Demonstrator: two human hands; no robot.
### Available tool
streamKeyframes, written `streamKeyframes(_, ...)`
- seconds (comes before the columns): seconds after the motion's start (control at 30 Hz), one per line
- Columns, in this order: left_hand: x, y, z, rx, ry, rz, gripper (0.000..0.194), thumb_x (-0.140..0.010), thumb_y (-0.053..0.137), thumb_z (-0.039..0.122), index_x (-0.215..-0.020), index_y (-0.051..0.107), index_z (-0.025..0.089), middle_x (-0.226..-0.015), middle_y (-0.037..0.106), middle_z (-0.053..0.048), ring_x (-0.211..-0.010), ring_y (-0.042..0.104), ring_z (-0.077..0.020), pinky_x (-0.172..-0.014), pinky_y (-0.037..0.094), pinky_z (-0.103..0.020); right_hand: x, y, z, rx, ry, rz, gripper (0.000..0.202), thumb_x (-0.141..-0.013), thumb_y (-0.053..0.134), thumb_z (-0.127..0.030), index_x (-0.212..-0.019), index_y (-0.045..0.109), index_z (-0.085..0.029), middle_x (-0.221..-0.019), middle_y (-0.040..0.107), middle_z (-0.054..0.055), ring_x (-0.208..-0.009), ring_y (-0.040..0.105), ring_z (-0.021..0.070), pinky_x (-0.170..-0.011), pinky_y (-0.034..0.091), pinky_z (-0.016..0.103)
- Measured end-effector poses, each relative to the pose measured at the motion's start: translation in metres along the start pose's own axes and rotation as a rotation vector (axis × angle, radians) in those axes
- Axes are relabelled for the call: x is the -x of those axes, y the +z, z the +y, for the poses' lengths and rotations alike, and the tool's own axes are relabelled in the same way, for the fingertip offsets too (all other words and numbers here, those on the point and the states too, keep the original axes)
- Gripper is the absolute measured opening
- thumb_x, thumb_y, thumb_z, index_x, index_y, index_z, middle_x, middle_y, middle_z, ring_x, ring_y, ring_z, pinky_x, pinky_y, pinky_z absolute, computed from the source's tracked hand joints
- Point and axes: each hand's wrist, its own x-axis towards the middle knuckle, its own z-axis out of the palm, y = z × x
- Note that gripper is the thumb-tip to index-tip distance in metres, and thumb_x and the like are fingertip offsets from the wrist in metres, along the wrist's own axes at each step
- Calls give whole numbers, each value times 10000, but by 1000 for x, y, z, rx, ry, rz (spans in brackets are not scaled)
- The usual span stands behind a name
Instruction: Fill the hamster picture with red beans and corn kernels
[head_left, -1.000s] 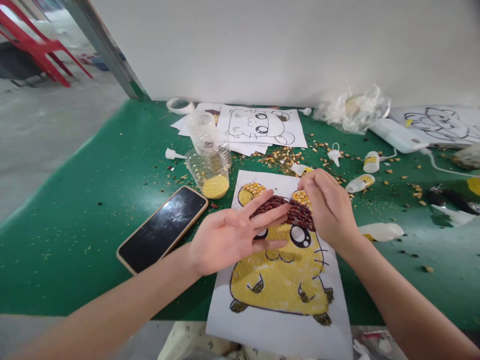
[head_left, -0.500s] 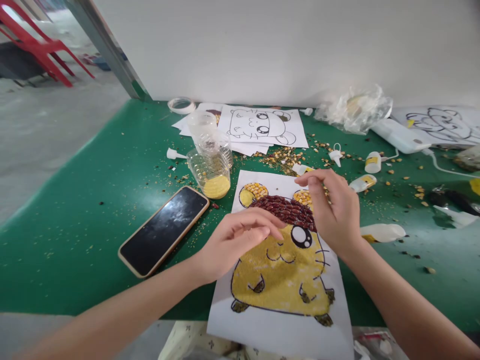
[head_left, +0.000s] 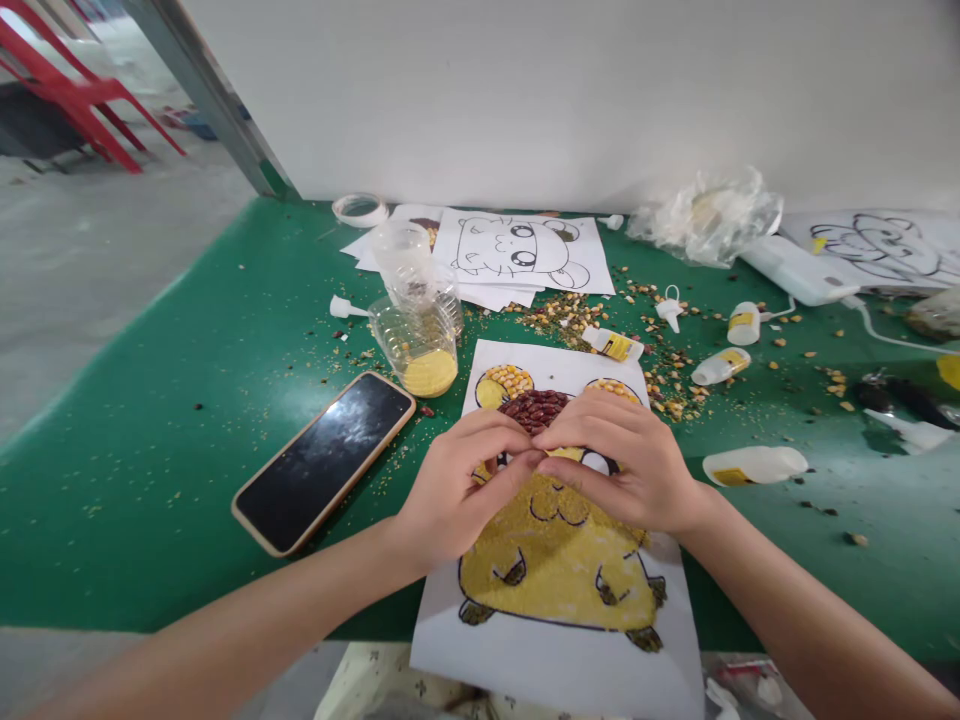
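Note:
A white sheet (head_left: 555,670) bears a hamster picture covered in yellow grains, with dark red beans (head_left: 529,408) on the head and corn kernels on the ears. My left hand (head_left: 469,480) and my right hand (head_left: 626,460) meet over the hamster's face, thumbs and fingers pinched together fingertip to fingertip. Whatever lies between the fingertips is too small or hidden to make out. Both eyes of the hamster are partly covered by my hands.
Left of the sheet lies a phone (head_left: 326,460); behind it, a clear cup (head_left: 427,370) holds yellow grains. Glue bottles (head_left: 754,466) lie at the right. Loose kernels (head_left: 562,315), drawings (head_left: 525,250) and a plastic bag (head_left: 709,220) are farther back.
My right hand has moved left and down from above the right ear to meet my left hand. The fingers of both hands have closed, and the glue bottle behind the sheet is now uncovered.

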Motion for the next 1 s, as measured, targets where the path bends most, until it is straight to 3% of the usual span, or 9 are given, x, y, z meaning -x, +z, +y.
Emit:
streamKeyframes(0.13, 1, 1, -3, -36, 11, -34, 146, -876, 525, 211, -786, 637, 184, -818, 627, -30, -797, 574, -151, -728, 443, -269, 0, 1, -1, 6, 25, -37, 94, -862, 516, -138, -815, 583, -185, -716, 640, 22, -683, 541, 146, -653, 445, 288)
streamKeyframes(0.3, -1, 3, -2, 2, -101, -54, 168, -883, 522, 259, -813, 659, 193, -853, 633, -35, -796, 574, -154, -703, 450, -268, -1, -1, -2, 76, 141, -75, 143, -895, 414, -152, -794, 506, -194, -714, 561, 24, -684, 493, 155, -627, 392, 286)
streamKeyframes(0.53, -3, 0, 1, 69, -175, -30, 183, -897, 495, 243, -863, 667, 189, -858, 643, -31, -821, 582, -151, -732, 444, -264, 0, -1, 9, 304, 440, -70, 281, -938, 348, -244, -659, 347, -211, -618, 438, -3, -597, 429, 149, -555, 312, 278)
streamKeyframes(0.77, -3, -1, 1, 97, -195, -19, 178, -887, 518, 277, -837, 661, 184, -832, 640, -33, -795, 579, -157, -710, 446, -271, -1, -1, 5, 183, 271, -39, 140, -902, 408, -189, -835, 530, -199, -768, 595, 37, -723, 520, 171, -659, 397, 299)
streamKeyframes(1.0, -4, -1, 3, 120, -159, -34, 177, -865, 536, 239, -724, 616, 170, -770, 616, -26, -742, 558, -142, -683, 440, -263, 0, -1, -1, 88, 100, -60, 116, -845, 482, -148, -841, 592, -186, -702, 612, 17, -668, 535, 146, -656, 407, 297)
